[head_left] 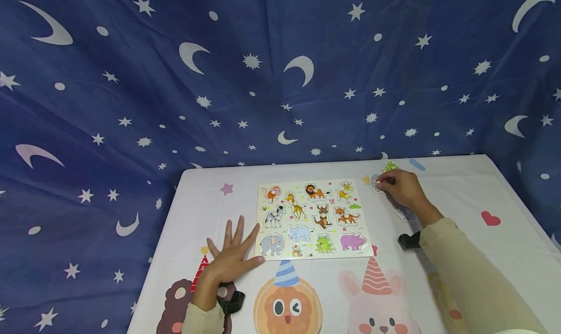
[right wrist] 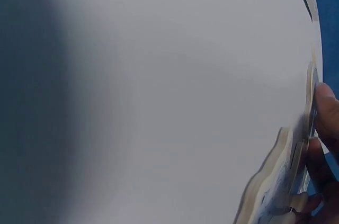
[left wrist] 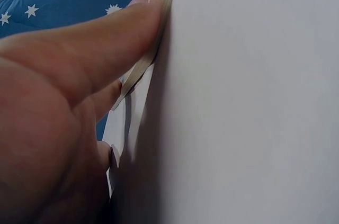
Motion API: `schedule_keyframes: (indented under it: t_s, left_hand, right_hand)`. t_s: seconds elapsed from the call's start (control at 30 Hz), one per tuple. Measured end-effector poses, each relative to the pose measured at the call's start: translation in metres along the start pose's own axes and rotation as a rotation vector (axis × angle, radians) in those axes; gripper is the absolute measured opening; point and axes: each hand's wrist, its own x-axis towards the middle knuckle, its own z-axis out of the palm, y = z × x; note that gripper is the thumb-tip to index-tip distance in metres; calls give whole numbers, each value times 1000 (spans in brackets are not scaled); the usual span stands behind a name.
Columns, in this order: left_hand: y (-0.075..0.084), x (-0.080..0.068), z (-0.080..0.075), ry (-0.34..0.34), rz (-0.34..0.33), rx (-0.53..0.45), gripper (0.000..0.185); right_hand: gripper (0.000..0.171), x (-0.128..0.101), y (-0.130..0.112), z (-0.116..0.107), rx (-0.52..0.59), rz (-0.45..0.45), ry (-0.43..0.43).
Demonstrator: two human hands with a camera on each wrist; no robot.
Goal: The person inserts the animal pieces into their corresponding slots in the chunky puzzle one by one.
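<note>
A wooden animal puzzle board (head_left: 330,201) lies on the table, showing a lion, zebra, giraffes, frog and hippo among others. My left hand (head_left: 232,261) rests at its lower left with fingers spread and thumb at the corner; in the left wrist view the thumb (left wrist: 124,36) lies against the board's edge. Right of the board, my right hand (head_left: 401,188) pinches the small knob of a greyish puzzle piece (head_left: 374,185), partly hidden by the fingers. Just behind it is a green frog piece (head_left: 390,166). A bluish piece (head_left: 402,215) lies partly under the right wrist.
The white tablecloth (head_left: 460,188) has printed cartoon animals, stars and a heart. A dark blue curtain (head_left: 245,85) with moons and stars hangs behind the table. Black wrist devices sit by the left sleeve (head_left: 203,319) and the right sleeve (head_left: 473,270).
</note>
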Motion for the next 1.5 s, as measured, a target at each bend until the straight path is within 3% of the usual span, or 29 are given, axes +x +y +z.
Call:
schedule_keyframes:
  t_s: [0.33, 0.6, 0.9, 1.5]
  left_hand:
    - [0, -1, -2, -27, 2, 16, 88]
    - [-2, 0, -1, -29, 5, 20, 88]
    - [-2, -1, 0, -13, 7, 17, 87]
    - [0, -1, 0, 0, 8, 20, 87]
  right_hand:
    - [22, -9, -3, 1, -90, -96, -25]
    - [23, -13, 2, 7, -31, -178, -25]
    - [21, -13, 7, 8, -17, -121, -4]
    - [19, -24, -5, 0, -83, -269, -41]
